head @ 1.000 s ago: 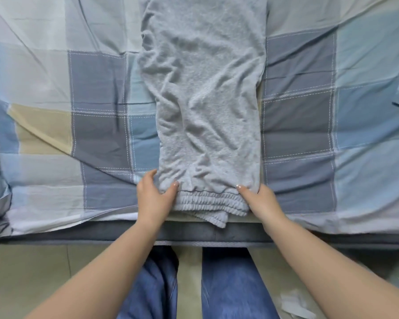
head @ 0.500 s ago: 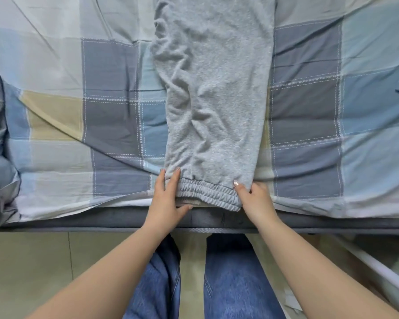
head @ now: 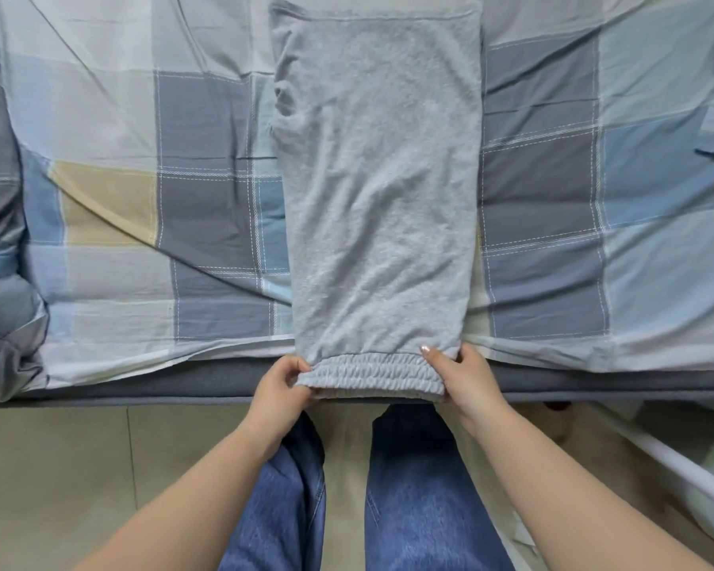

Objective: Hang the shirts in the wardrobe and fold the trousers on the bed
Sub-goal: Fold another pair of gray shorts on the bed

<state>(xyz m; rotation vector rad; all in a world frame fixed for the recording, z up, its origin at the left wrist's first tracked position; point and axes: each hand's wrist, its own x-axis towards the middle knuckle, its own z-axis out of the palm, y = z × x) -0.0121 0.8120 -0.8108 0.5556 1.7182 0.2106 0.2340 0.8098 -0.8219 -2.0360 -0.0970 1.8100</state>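
We pinch the grey sweatpants' [head: 378,199] elastic waistband [head: 372,370] at both corners, left hand [head: 279,389] and right hand [head: 464,379], probably to fold it up the bed [head: 120,199].

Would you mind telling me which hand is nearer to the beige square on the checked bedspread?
The left. The left hand pinches the grey trousers' elastic cuff at its left corner, nearer the beige square; the right hand grips the opposite corner, farther away.

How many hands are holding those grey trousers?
2. The left hand pinches the elastic band's left end, and the right hand grips its right end, at the near edge of the bed. The grey trousers lie flat.
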